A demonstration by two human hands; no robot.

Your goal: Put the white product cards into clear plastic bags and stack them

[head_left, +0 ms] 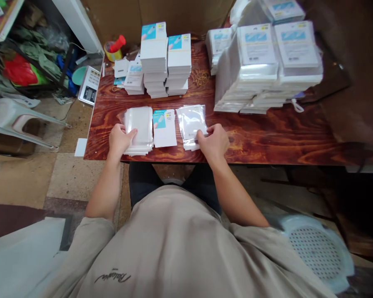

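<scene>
My left hand (120, 141) is at the left edge of a stack of clear plastic bags (142, 124), thumb on top and fingers curled at the side. My right hand (215, 142) pinches the right edge of a bagged card (191, 120), which lies on a small pile of similar bags. Its fingertips are partly hidden behind the thumb. Between the two stacks, a few white cards with a blue printed corner (165, 134) lie loose on the table, touched by neither hand.
Tall stacks of cards (153, 58) stand at the back of the wooden table (267, 140). Large piles of bagged cards (256, 62) are at the back right. Rubber bands (201, 78) lie between them. A scale (89, 87) is beyond the left edge; a plastic stool (317, 248) stands lower right.
</scene>
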